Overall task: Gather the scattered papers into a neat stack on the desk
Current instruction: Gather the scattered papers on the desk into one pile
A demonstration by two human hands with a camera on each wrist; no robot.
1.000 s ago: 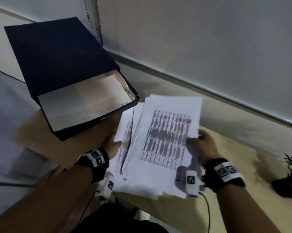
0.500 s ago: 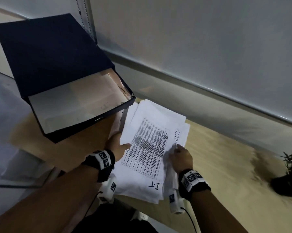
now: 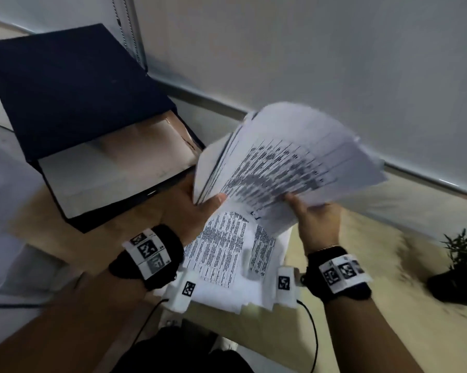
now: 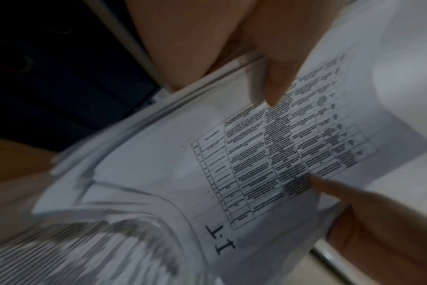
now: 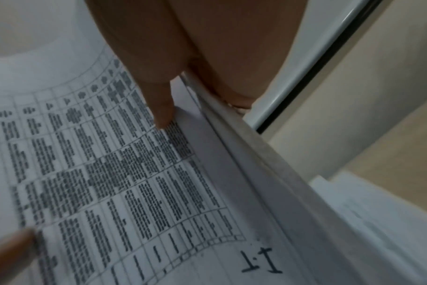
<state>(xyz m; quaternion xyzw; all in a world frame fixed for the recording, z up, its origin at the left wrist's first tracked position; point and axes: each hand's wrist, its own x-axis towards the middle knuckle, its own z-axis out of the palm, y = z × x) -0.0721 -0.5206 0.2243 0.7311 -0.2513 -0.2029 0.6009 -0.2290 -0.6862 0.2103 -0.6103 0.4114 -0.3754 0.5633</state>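
Both hands grip lifted paper bundle (image 3: 289,168): left hand (image 3: 189,208) & right hand (image 3: 318,219) thumbs on top, fingers beneath; more sheets (image 3: 227,259) lie below.

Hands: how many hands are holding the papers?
2. The left hand grips the left edge of the lifted bundle of papers; the right hand holds its right side from below. More sheets lie beneath on the desk.
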